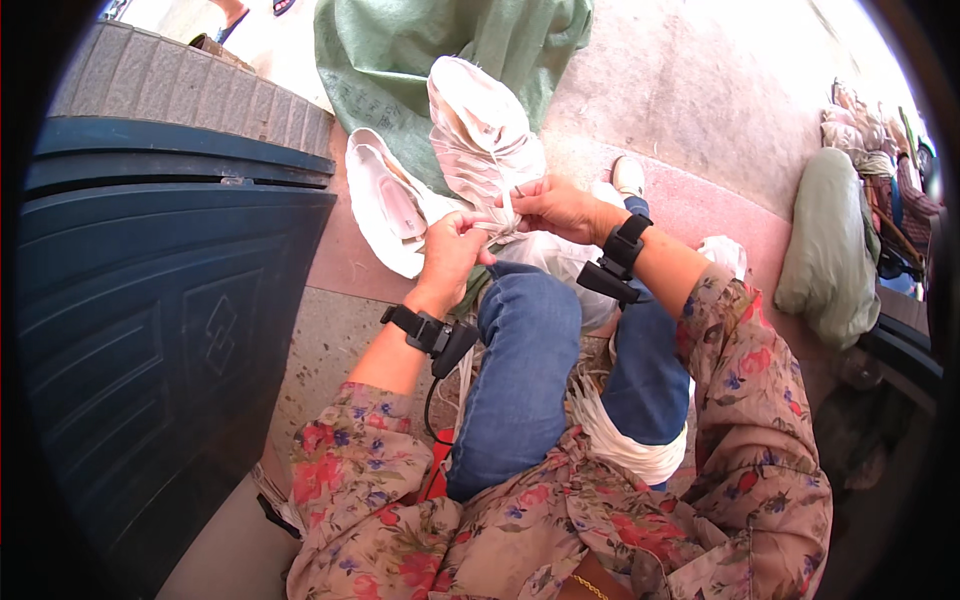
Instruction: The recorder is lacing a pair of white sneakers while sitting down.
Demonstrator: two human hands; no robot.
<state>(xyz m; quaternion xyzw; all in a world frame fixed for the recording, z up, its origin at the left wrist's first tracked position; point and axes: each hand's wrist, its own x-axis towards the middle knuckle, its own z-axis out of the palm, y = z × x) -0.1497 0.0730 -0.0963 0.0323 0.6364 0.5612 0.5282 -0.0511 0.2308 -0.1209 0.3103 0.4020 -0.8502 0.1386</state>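
Note:
Ahead of my knees lies a stack of nested white shoe uppers (pixel 482 130), tied round at its near end with white string (pixel 506 222). My left hand (pixel 452 255) pinches the string on the left of the knot area, fingertips close together. From the right, my right hand (pixel 565 208) pinches the same string between thumb and forefinger, just beside the stack. A second group of white shoe uppers (pixel 388 205) lies to the left, its open side facing up. Part of the knot is hidden by my fingers.
A green woven sack (pixel 400 70) spreads beyond the shoe uppers. The dark blue door panel (pixel 165 340) stands close on my left. A hank of white strings (pixel 630 450) lies across my right leg. One full greenish sack (pixel 827 250) stands at the right.

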